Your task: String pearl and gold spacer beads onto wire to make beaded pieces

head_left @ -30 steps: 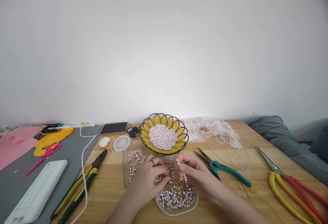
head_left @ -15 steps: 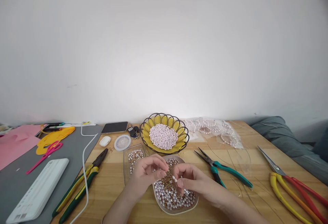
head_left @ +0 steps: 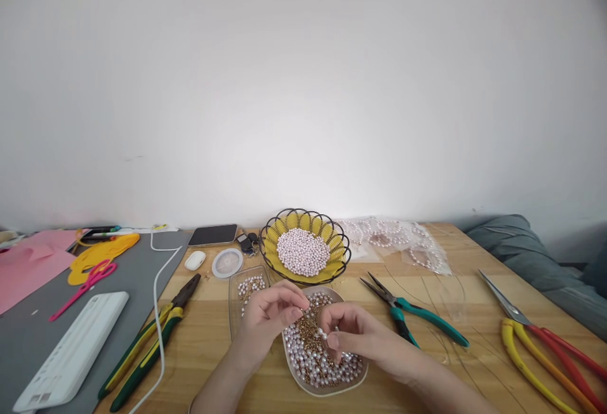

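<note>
My left hand (head_left: 275, 316) is above the left side of a pale tray (head_left: 325, 392) of pearl and gold beads, thumb and forefinger pinched together. What lies between those fingertips is too small to name. Across from it, my right hand (head_left: 355, 332) holds white pearl beads (head_left: 322, 333) between thumb and curled fingers, over the tray's right side. A gap separates the two hands; any thread between them cannot be made out. Partly behind my left hand is a clear box (head_left: 234, 303) with more pearl and gold beads.
Behind the tray stands a yellow basket (head_left: 270, 256) of pearl beads. Needle-nose pliers (head_left: 403, 306) and large scissors (head_left: 516, 322) lie right; green-yellow pliers (head_left: 152, 338), a white cable (head_left: 156, 300) and a phone (head_left: 213, 235) lie left. Bagged bead strands (head_left: 393, 237) rest near the wall.
My left hand has shifted slightly left, its fingertips a little farther from my right hand. My right hand keeps its pinch on the pearl beads, almost unmoved.
</note>
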`<action>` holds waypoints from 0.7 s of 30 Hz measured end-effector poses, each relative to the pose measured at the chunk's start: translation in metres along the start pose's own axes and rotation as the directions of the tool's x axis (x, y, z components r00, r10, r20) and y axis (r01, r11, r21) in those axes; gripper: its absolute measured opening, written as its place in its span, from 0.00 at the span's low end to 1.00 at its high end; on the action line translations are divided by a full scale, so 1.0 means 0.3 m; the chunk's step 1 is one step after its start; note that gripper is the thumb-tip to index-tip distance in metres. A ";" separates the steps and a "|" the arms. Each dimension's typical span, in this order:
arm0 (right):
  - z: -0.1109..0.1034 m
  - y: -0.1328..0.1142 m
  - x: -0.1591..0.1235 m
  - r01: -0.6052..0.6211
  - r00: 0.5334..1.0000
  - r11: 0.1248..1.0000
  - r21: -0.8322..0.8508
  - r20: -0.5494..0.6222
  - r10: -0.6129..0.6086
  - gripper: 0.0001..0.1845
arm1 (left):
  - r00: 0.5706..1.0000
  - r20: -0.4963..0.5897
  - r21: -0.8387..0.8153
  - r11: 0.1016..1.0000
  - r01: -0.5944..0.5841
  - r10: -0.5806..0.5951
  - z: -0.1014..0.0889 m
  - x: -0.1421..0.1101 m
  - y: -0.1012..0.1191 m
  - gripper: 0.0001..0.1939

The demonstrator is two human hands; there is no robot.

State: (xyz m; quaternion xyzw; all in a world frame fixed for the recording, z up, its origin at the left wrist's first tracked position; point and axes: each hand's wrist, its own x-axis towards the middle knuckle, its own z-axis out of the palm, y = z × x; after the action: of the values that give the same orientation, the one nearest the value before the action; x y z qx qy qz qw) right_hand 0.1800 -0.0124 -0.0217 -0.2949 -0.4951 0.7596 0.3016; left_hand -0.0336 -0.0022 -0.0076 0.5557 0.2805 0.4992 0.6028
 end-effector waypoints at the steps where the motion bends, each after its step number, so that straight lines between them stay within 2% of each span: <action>1: 0.000 0.000 0.000 -0.002 1.000 1.000 0.003 0.000 0.002 0.22 | 1.000 -0.005 0.001 1.000 0.002 -0.002 0.001 0.001 0.001 0.05; 21: 0.003 -0.007 -0.003 -0.006 1.000 1.000 0.016 -0.001 0.006 0.22 | 1.000 -0.015 0.049 0.998 -0.026 0.027 0.005 -0.002 0.006 0.07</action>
State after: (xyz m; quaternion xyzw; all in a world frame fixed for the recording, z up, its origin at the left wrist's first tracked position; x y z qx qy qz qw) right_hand 0.1803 -0.0129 -0.0194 -0.2943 -0.4880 0.7644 0.3016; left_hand -0.0328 -0.0035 -0.0055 0.5699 0.2898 0.5046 0.5802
